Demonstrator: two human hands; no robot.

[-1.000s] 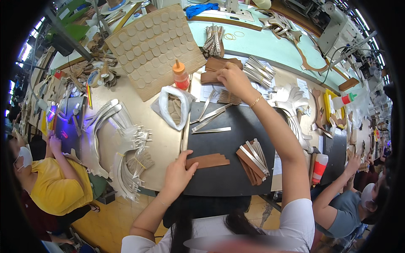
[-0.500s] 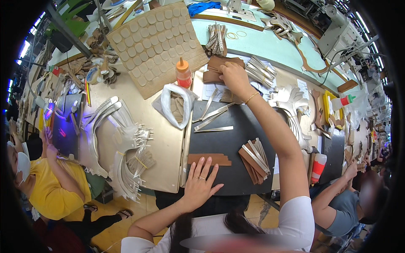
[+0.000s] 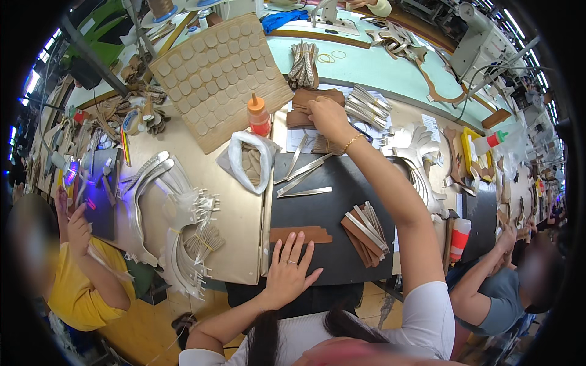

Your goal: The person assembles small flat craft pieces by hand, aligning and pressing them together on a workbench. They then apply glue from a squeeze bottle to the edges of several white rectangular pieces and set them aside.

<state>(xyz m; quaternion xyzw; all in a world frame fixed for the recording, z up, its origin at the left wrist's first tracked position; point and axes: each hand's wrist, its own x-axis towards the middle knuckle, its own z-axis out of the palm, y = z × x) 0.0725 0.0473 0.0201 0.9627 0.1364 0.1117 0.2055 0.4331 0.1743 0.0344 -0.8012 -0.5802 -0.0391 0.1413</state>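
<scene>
Strips (image 3: 317, 234) of brown material on the black mat (image 3: 336, 210), under a spread left hand (image 3: 289, 277).
On the mat's near left part, the left hand lies palm down, fingers apart, some fingertips over those strips; the right hand (image 3: 329, 120) reaches past the mat's far edge to a stack of brown pieces (image 3: 302, 99), fingers bent at it (whether they pinch one, I cannot tell). Loose silver strips (image 3: 305, 191) lie on the mat's far left part, and a fanned bundle of brown and silver strips (image 3: 367, 236) sits on its right part. Left of the mat, on the pale surface (image 3: 241, 229), stands a plastic bag (image 3: 231, 157) of beige pieces; an orange-capped bottle (image 3: 259, 119) stands beyond the mat's far left corner.
</scene>
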